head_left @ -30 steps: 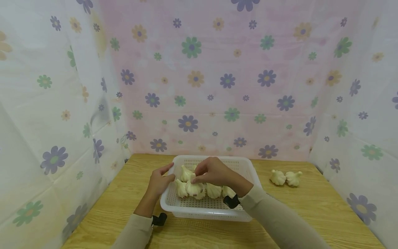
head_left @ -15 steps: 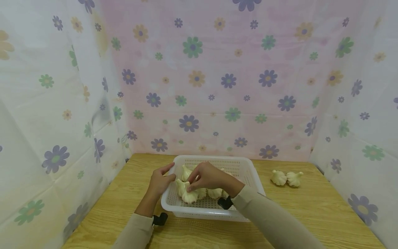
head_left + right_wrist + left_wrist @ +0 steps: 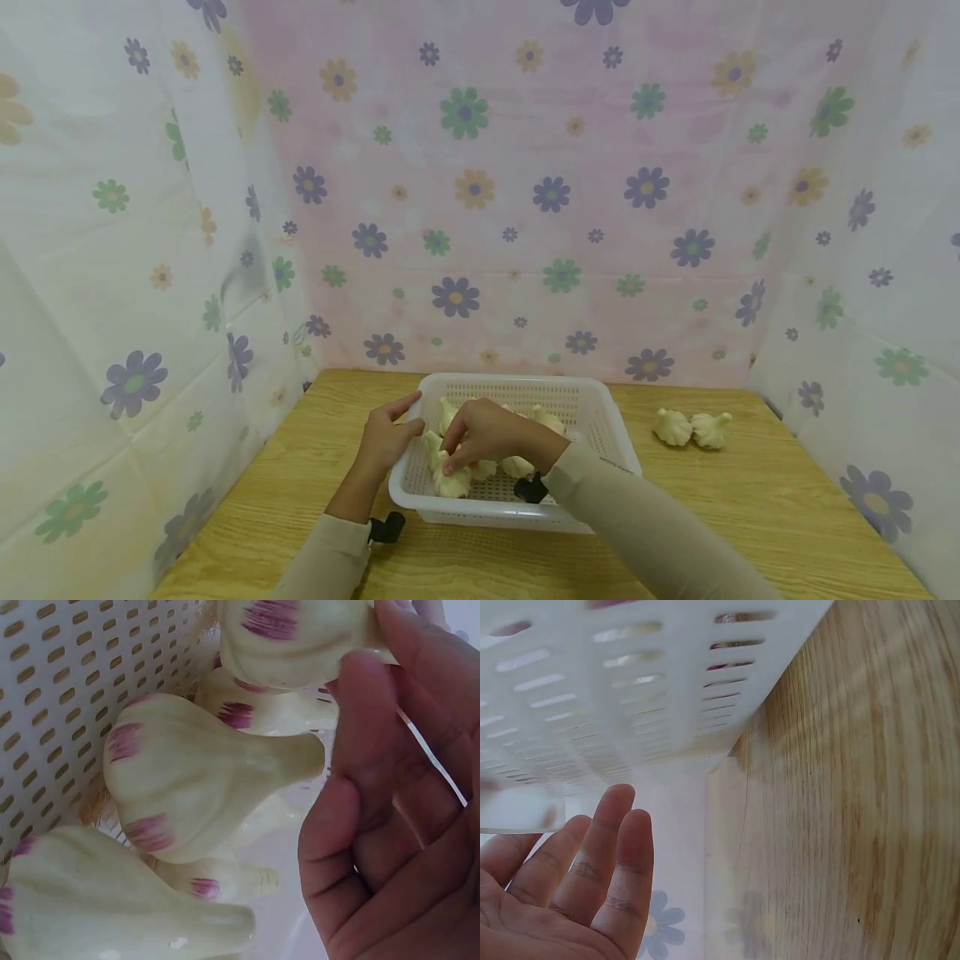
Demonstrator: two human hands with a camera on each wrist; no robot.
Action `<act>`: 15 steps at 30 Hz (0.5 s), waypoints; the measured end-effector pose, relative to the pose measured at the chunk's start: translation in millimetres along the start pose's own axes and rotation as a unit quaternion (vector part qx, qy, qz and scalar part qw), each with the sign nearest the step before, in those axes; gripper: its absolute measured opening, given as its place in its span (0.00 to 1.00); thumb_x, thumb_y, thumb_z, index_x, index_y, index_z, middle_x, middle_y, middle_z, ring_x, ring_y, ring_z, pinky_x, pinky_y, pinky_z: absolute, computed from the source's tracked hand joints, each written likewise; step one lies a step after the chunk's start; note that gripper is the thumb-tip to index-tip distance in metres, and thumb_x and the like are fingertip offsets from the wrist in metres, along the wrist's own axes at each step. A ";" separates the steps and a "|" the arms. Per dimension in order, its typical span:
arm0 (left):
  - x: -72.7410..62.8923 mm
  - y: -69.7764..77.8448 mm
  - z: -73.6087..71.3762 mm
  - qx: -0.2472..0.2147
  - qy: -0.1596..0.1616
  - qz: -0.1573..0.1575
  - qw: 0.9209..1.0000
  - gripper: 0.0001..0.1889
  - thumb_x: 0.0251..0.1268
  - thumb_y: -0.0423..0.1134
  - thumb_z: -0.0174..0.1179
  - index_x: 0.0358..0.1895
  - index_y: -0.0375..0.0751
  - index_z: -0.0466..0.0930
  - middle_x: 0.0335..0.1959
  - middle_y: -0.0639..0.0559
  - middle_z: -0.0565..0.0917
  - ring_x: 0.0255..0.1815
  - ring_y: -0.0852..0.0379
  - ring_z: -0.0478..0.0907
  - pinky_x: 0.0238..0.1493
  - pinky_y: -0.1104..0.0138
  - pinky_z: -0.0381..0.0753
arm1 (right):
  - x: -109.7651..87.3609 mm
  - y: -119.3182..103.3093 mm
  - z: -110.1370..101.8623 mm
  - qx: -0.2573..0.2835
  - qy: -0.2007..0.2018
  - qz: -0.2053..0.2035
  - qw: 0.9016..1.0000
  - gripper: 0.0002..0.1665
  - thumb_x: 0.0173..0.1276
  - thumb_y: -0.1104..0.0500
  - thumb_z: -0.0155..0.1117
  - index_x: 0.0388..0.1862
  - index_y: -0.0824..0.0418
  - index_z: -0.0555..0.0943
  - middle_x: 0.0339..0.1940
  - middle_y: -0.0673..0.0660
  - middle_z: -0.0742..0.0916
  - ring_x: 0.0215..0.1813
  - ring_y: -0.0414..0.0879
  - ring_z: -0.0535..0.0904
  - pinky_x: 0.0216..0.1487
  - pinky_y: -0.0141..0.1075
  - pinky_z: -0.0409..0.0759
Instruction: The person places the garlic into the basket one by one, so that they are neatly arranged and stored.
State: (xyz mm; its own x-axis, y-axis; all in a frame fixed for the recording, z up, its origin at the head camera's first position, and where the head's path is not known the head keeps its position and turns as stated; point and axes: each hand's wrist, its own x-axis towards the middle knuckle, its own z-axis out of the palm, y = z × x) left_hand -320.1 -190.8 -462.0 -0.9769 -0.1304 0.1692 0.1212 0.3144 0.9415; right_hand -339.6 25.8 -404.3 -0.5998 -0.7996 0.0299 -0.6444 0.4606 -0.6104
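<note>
In the head view, my right hand [image 3: 487,435] is low inside the white plastic basket [image 3: 517,510], at its front left. It pinches a garlic bulb [image 3: 452,483] by the neck between thumb and fingers. The right wrist view shows this garlic bulb [image 3: 292,637] at the top, pale with purple streaks, its neck at the fingertips. Other garlic bulbs [image 3: 202,776] lie beside and under it. At the basket's left rim is my left hand [image 3: 384,437], holding the edge with thumb and index finger. Its other fingers [image 3: 634,855] extend below the rim outside the slotted wall.
Two garlic bulbs [image 3: 672,427] sit side by side on the wooden table [image 3: 720,508], right of the basket. A flower-patterned curtain [image 3: 517,208] encloses the back and both sides. A black wrist camera [image 3: 386,527] is on the left wrist.
My right hand has moved the pinched garlic bulb left, toward the front-left corner, and lowered it. My left hand has stayed at the rim.
</note>
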 end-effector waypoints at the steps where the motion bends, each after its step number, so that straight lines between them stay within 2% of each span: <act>1: 0.0 0.1 -0.1 0.000 0.000 0.000 1.000 0.33 0.56 0.34 0.62 0.70 0.50 0.79 0.74 0.41 0.74 0.53 0.45 0.87 0.44 0.58 0.90 | 0.4 -1.3 0.4 0.008 -0.004 0.006 1.000 0.06 0.56 0.52 0.83 0.32 0.49 0.94 0.27 0.39 0.90 0.22 0.41 0.85 0.29 0.33 0.86; 3: 0.2 -0.2 -0.1 0.000 0.000 0.001 1.000 0.33 0.56 0.34 0.62 0.70 0.50 0.79 0.74 0.41 0.74 0.52 0.45 0.87 0.43 0.58 0.90 | 0.8 -3.6 1.2 0.022 -0.010 0.020 1.000 0.06 0.57 0.54 0.82 0.33 0.51 0.94 0.27 0.41 0.91 0.20 0.46 0.86 0.29 0.38 0.88; 7: 0.5 -0.5 -0.1 0.002 0.001 0.001 1.000 0.33 0.56 0.34 0.61 0.70 0.50 0.79 0.74 0.40 0.74 0.51 0.46 0.87 0.42 0.58 0.90 | 2.4 -6.3 3.6 0.028 -0.016 0.032 0.999 0.07 0.56 0.55 0.83 0.34 0.51 0.94 0.28 0.41 0.91 0.20 0.48 0.86 0.31 0.45 0.89; 15: 1.0 -0.9 -0.4 -0.002 -0.002 -0.005 1.000 0.33 0.56 0.34 0.62 0.70 0.50 0.79 0.75 0.40 0.73 0.49 0.47 0.87 0.42 0.58 0.90 | 6.7 -3.5 10.2 0.017 -0.033 0.054 0.998 0.06 0.55 0.57 0.83 0.30 0.47 0.92 0.30 0.39 0.90 0.19 0.44 0.86 0.31 0.42 0.89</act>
State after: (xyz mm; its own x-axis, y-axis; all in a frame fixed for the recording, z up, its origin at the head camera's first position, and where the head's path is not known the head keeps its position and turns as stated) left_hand -321.1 -191.6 -462.6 -0.9789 -0.1289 0.1585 0.1122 0.3095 0.9443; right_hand -336.5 14.8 -410.0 -0.6316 -0.7701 -0.0897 -0.5603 0.5334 -0.6337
